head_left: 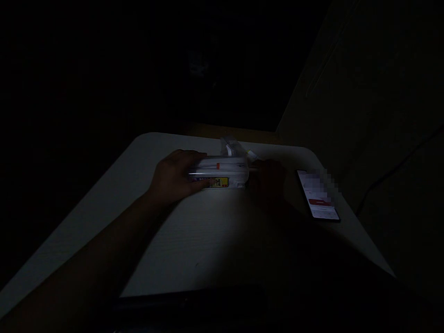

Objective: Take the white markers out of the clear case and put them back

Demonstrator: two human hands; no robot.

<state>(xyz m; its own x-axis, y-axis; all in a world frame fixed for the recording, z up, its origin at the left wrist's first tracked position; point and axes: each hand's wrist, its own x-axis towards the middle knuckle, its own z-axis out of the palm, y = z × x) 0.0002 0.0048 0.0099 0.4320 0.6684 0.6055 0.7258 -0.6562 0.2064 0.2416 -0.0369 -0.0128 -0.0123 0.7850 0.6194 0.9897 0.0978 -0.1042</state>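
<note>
A clear and whitish plastic case (236,172) lies across the table, with an orange mark and a yellow printed label on its near side. My left hand (175,178) wraps round its left end, thumb along the front by the label and fingers over the far side. At the case's right end, my right hand (272,178) is curled in deep shadow. A thin pale piece (254,169) shows between the case and that hand; what the right fingers hold is too dark to make out. Crumpled clear plastic wrapping (233,145) lies just behind the case.
A phone (319,196) with its screen lit lies on the right side of the pale table (180,245). Along the near edge is a dark object (187,303). A cable (391,166) hangs right of the table, and surroundings are nearly black.
</note>
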